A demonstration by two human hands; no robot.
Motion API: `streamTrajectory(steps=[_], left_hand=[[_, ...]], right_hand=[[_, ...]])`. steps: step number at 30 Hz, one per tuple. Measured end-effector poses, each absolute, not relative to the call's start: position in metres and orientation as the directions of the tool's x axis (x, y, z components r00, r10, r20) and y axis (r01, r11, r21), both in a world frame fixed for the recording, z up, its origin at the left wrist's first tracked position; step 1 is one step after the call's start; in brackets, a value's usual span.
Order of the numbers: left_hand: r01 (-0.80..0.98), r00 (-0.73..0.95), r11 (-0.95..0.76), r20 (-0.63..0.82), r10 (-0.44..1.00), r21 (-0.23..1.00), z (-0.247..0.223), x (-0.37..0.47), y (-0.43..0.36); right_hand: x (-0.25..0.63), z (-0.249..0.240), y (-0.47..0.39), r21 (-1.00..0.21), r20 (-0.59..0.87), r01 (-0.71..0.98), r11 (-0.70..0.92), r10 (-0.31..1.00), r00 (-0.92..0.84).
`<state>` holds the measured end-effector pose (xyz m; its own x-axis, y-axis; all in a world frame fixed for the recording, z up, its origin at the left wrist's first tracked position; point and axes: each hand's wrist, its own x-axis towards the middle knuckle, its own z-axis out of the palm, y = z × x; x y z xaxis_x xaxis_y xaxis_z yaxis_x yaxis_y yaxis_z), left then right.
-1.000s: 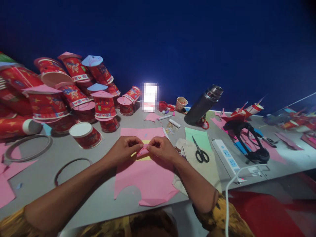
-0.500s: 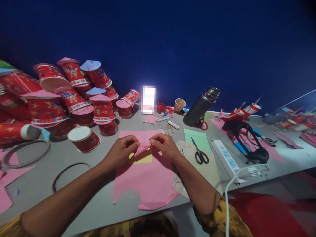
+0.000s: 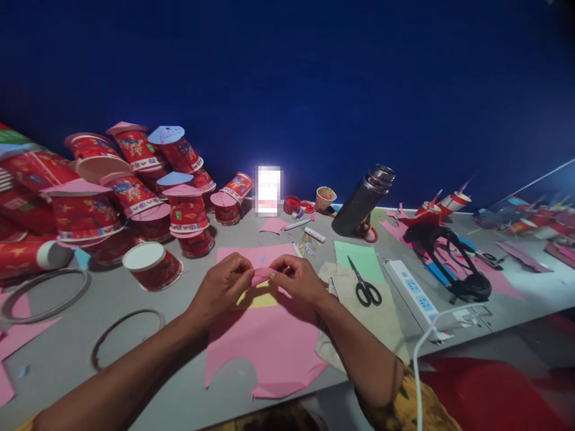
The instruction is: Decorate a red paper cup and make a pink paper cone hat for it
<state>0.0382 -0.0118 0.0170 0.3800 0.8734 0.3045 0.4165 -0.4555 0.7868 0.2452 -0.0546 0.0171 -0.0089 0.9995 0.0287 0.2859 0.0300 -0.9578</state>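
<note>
A small pink paper piece (image 3: 261,273) is pinched between my two hands at the middle of the table. My left hand (image 3: 223,281) grips its left end between thumb and fingers. The right end is held the same way by my right hand (image 3: 297,277). Beneath them lies a yellow paper (image 3: 258,297) on a large pink sheet (image 3: 265,341) with a curved cut-out at its near edge. Black-handled scissors (image 3: 366,287) rest on a cloth and a green sheet (image 3: 359,257), right of my right hand.
Red paper cups (image 3: 85,209) with paper cones are piled at the left. A dark flask (image 3: 362,200), glue stick (image 3: 314,234) and small cup (image 3: 325,197) stand or lie behind. A power strip (image 3: 415,296) and black strapped device (image 3: 453,257) are at the right.
The pink piece has tilted and now shows as a narrow strip between my fingers. The whole view has shifted slightly, with the table lower in the picture.
</note>
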Motion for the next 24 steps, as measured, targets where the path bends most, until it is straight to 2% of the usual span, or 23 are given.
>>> streamTrajectory(steps=[14, 20, 24], left_hand=[[0.42, 0.416, -0.529, 0.362, 0.834, 0.737, 0.01, 0.037, -0.011], [0.438, 0.412, -0.44, 0.26, 0.874, 0.784, 0.016, 0.038, -0.012], [0.423, 0.404, -0.398, 0.224, 0.887, 0.814, 0.02, 0.038, -0.012]], right_hand=[[0.243, 0.016, -0.054, -0.963, -0.007, 0.271, -0.014, 1.0, 0.024], [0.245, 0.016, -0.055, -0.939, -0.026, 0.342, -0.033, 0.999, 0.026], [0.245, 0.018, -0.057, -0.889, 0.095, 0.452, 0.079, 0.995, 0.013]])
